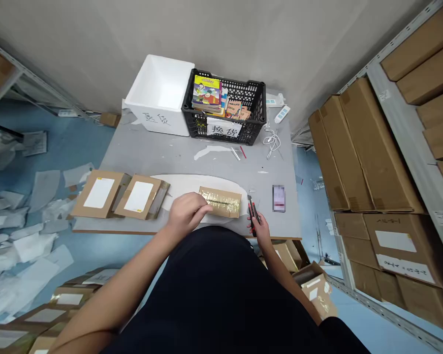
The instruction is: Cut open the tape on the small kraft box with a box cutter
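Observation:
A small cardboard box [227, 210] with shiny yellowish tape across its top lies near the table's front edge. My left hand [186, 214] is at the box's left end, its fingers curled and the thumb pointing right. What those fingers hold, if anything, is hidden, and I cannot tell whether they touch the box. Just right of the box, my right hand [261, 227] grips a black and red utility knife [253, 211], which points away from me and stands apart from the box.
Two labelled cardboard boxes [138, 196] stand on the table's left. A phone [278, 198] lies at right. Behind are a white foam box [162, 91] and a black crate [254, 105] holding books. Shelves of cartons [369, 147] rise at right; paper scraps [29, 246] litter the left floor.

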Demonstrator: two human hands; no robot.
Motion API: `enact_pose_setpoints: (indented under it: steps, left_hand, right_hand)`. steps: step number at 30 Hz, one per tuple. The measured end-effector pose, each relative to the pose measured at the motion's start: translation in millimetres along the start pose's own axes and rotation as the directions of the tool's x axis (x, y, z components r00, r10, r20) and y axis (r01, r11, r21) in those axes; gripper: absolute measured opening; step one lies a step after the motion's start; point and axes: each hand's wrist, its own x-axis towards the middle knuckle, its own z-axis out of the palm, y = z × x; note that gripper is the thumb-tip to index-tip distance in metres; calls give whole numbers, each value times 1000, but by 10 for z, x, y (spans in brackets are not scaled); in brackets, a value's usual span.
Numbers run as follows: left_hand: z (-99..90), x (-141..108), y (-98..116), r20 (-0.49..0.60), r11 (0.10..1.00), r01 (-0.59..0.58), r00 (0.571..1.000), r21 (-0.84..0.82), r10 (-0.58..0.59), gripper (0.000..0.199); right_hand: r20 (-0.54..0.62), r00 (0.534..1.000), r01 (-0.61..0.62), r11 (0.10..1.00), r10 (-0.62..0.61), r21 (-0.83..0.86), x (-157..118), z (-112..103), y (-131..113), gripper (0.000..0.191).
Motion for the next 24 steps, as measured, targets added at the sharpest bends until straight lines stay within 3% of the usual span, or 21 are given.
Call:
enact_pose_setpoints:
  steps: [2,5,10,13,18,24]
  left_hand:
    - [302,-200,-343,240,987,-3,970,162,-36,13]
    - [655,-506,-775,481,961,-35,870,273,-105,25]
    - [932,-735,-1141,698,938,-129,702,322,-143,91]
    - [1022,-739,-1285,754,926,-167,637,338,-160,105]
    - [1108,-705,-1462,776,924,-171,605,343,-176,106]
    - [1106,-673,-1477,764,930,-193,632,314,-127,102]
  right_hand:
    - [30,999,-29,999,30,-27,-9,-20,0,72]
    - [75,995,-53,996,58,-70,-16,-47,4,75]
    - [132,989,-49,991,66,-124,-19,-69,0,75]
    - [150,985,-63,989,83,-134,-13,-82,-13,73]
    - [162,984,-49,986,75,-159,10,-101,-56,72]
    - [149,985,-61,987,83,-151,45,-37,-85,71]
